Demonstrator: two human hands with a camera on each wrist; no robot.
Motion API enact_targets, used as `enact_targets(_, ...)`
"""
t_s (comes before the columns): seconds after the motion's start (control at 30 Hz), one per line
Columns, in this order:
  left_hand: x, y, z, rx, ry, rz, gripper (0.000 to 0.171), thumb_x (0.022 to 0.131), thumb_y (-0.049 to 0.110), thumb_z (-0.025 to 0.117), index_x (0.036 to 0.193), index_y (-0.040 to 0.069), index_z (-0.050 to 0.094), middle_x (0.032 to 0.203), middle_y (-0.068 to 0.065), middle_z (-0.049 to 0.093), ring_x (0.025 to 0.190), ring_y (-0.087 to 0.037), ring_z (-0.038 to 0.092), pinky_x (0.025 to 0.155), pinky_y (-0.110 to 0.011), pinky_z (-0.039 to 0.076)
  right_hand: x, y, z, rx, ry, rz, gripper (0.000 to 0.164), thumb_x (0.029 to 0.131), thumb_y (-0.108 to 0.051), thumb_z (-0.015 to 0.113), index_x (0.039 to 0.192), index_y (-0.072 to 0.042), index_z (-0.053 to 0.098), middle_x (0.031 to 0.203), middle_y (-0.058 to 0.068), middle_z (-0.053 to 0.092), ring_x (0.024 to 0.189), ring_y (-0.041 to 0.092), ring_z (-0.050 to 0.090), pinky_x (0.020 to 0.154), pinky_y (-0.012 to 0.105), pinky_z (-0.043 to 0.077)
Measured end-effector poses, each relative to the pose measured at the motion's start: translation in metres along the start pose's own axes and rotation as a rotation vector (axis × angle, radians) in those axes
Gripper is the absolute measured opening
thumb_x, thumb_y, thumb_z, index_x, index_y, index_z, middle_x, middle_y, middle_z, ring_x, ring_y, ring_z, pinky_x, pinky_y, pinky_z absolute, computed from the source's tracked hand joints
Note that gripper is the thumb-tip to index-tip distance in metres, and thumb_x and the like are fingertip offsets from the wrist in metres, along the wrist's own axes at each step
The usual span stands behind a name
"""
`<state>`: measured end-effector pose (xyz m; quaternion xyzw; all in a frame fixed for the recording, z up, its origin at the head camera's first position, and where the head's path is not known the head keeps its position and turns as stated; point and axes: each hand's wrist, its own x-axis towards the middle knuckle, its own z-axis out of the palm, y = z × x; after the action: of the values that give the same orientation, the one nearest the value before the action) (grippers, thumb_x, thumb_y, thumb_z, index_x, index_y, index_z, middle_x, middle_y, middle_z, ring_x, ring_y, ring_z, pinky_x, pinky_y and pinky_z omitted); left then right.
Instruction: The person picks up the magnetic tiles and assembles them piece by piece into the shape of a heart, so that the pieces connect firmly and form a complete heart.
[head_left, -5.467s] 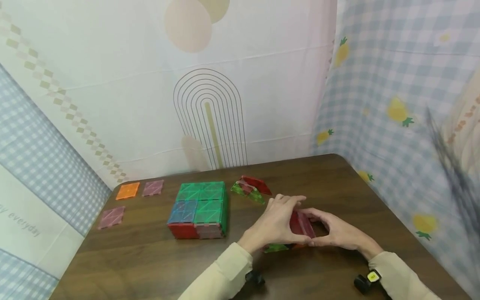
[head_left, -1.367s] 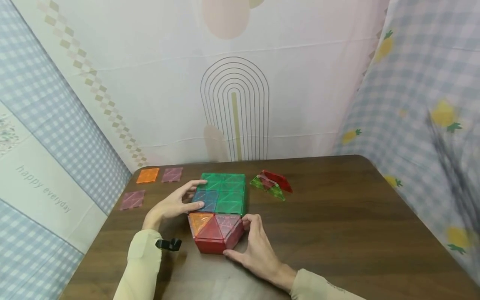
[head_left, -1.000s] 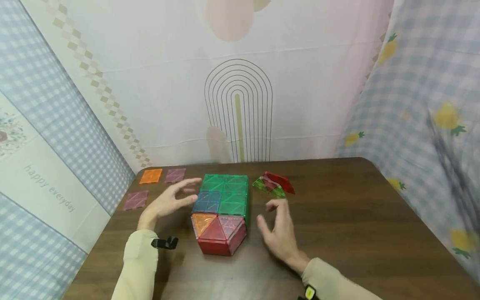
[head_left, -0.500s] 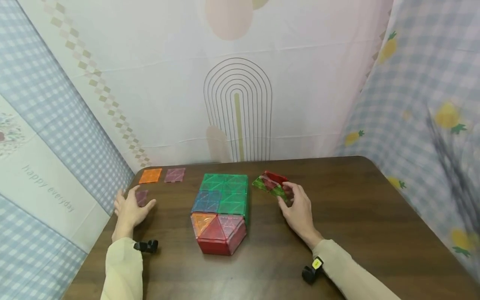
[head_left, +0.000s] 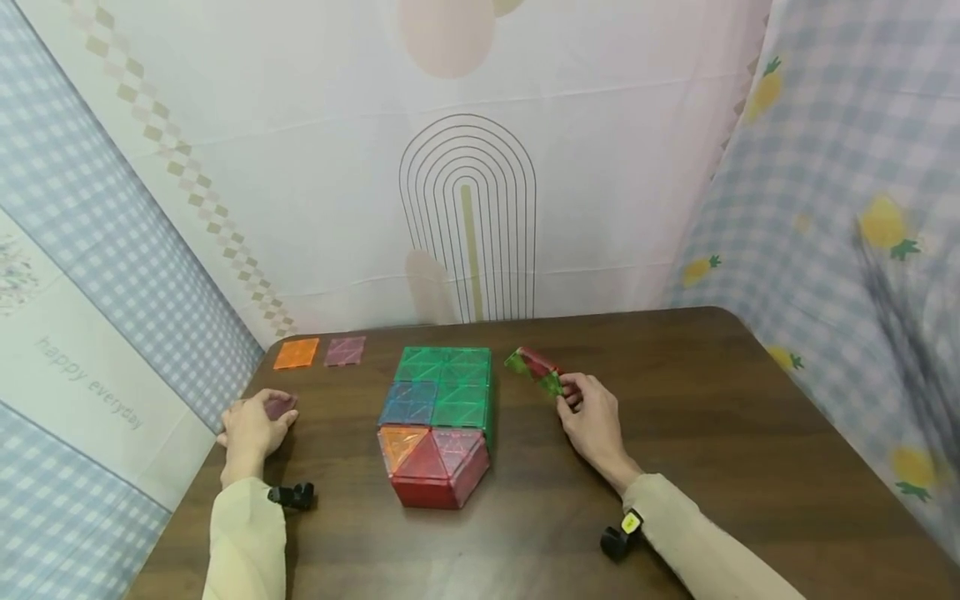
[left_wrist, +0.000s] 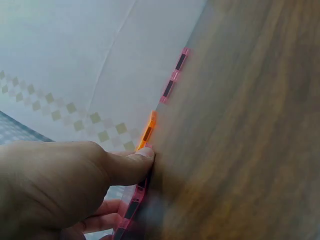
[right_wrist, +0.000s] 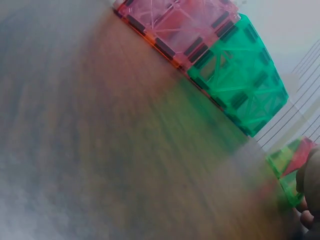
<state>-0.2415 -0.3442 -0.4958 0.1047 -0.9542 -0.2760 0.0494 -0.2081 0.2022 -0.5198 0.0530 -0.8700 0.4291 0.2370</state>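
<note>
At the table's left, my left hand (head_left: 253,429) pinches a pink square magnetic tile (head_left: 281,407), partly hidden behind the fingers. In the left wrist view the thumb lies on the edge of that pink tile (left_wrist: 132,207). My right hand (head_left: 596,421) grips the right end of a small group of joined green and red magnetic tiles (head_left: 538,367). Between the hands stands a low block of magnetic tiles (head_left: 446,408), with green and blue squares on top. Orange, red and pink triangles top its near end, above red side walls (head_left: 427,492).
An orange square tile (head_left: 296,353) and another pink square tile (head_left: 345,351) lie flat near the table's back left edge. The brown wooden table (head_left: 675,433) ends at a hanging printed cloth (head_left: 585,167) behind.
Both hands have left the tile block: the left moved left to the pink tile, the right moved to the green and red tiles. Earlier, the piece with triangles was brought against the block.
</note>
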Motion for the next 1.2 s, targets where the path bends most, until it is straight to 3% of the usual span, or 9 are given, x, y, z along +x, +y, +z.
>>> enact_targets(0.23, -0.003, 0.005, -0.006, -0.011, -0.010, -0.009, 0.049, 0.103, 0.022, 0.077, 0.144, 0.000, 0.061, 0.154, -0.046, 0.043, 0.143, -0.072, 0.028, 0.104, -0.094, 0.024, -0.002, 0.000, -0.002, 0.005, -0.004, 0.031, 0.030, 0.093, 0.005, 0.076, 0.123, 0.002, 0.075, 0.105, 0.014, 0.069, 0.089, 0.023, 0.068, 0.075, 0.026, 0.057)
enact_targets(0.37, -0.004, 0.009, -0.010, -0.018, 0.010, 0.015, 0.063, 0.097, 0.026, 0.084, 0.148, -0.002, 0.058, 0.149, -0.041, 0.055, 0.138, -0.069, 0.042, 0.107, -0.086, 0.036, -0.004, 0.001, -0.003, -0.008, -0.009, 0.054, 0.030, 0.094, 0.005, 0.074, 0.123, 0.001, 0.074, 0.106, 0.014, 0.068, 0.090, 0.023, 0.066, 0.076, 0.029, 0.056)
enact_targets(0.47, -0.005, 0.019, -0.015, -0.048, 0.064, 0.076, 0.072, 0.095, 0.031, 0.088, 0.151, -0.002, 0.057, 0.145, -0.037, 0.063, 0.132, -0.062, 0.055, 0.108, -0.075, 0.043, -0.004, 0.001, -0.005, -0.016, -0.017, 0.072, 0.029, 0.095, 0.005, 0.072, 0.123, 0.001, 0.073, 0.107, 0.014, 0.067, 0.092, 0.024, 0.066, 0.078, 0.031, 0.056)
enact_targets(0.53, -0.007, 0.032, -0.021, -0.092, 0.116, 0.131, 0.074, 0.094, 0.032, 0.089, 0.153, -0.002, 0.057, 0.145, -0.036, 0.065, 0.130, -0.058, 0.061, 0.111, -0.071, 0.043, -0.004, 0.001, -0.006, -0.016, -0.022, 0.081, 0.028, 0.096, 0.004, 0.071, 0.124, 0.000, 0.073, 0.107, 0.014, 0.067, 0.093, 0.025, 0.066, 0.080, 0.032, 0.056)
enact_targets(0.67, -0.015, 0.069, -0.037, -0.191, 0.241, 0.261, 0.076, 0.092, 0.030, 0.092, 0.155, 0.005, 0.059, 0.142, -0.031, 0.069, 0.124, -0.050, 0.069, 0.103, -0.062, 0.051, -0.004, 0.003, -0.011, -0.019, -0.029, 0.104, 0.027, 0.097, 0.003, 0.069, 0.124, -0.001, 0.072, 0.109, 0.014, 0.067, 0.095, 0.025, 0.065, 0.082, 0.035, 0.055)
enact_targets(0.8, -0.026, 0.108, -0.048, -0.238, 0.291, 0.415, 0.073, 0.088, 0.029, 0.095, 0.152, 0.012, 0.065, 0.136, -0.024, 0.075, 0.117, -0.044, 0.072, 0.090, -0.041, 0.053, -0.005, 0.006, -0.018, -0.024, -0.027, 0.126, 0.028, 0.098, 0.002, 0.067, 0.125, -0.002, 0.072, 0.112, 0.014, 0.067, 0.096, 0.026, 0.065, 0.084, 0.038, 0.053)
enact_targets(0.9, -0.034, 0.133, -0.049, -0.245, 0.255, 0.508, 0.069, 0.085, 0.027, 0.097, 0.147, 0.014, 0.069, 0.132, -0.019, 0.077, 0.109, -0.039, 0.075, 0.085, -0.035, 0.056, -0.006, 0.010, -0.025, -0.035, -0.024, 0.132, 0.028, 0.099, 0.002, 0.064, 0.126, -0.003, 0.071, 0.114, 0.015, 0.068, 0.098, 0.026, 0.065, 0.085, 0.039, 0.052)
enact_targets(1.07, -0.039, 0.162, -0.027, -0.233, 0.101, 0.603, 0.068, 0.085, 0.026, 0.098, 0.146, 0.017, 0.069, 0.127, -0.011, 0.080, 0.100, -0.030, 0.077, 0.080, -0.044, 0.063, -0.009, 0.016, -0.038, -0.046, -0.022, 0.135, 0.028, 0.101, 0.002, 0.062, 0.127, -0.003, 0.070, 0.116, 0.015, 0.068, 0.101, 0.028, 0.065, 0.086, 0.042, 0.052)
enact_targets(1.2, -0.051, 0.186, -0.013, -0.229, 0.003, 0.677, 0.067, 0.084, 0.025, 0.098, 0.145, 0.016, 0.070, 0.125, -0.007, 0.079, 0.103, -0.025, 0.075, 0.084, -0.046, 0.063, -0.013, 0.020, -0.048, -0.057, -0.039, 0.141, 0.028, 0.101, 0.001, 0.062, 0.128, -0.003, 0.070, 0.117, 0.016, 0.068, 0.103, 0.029, 0.067, 0.086, 0.041, 0.054)
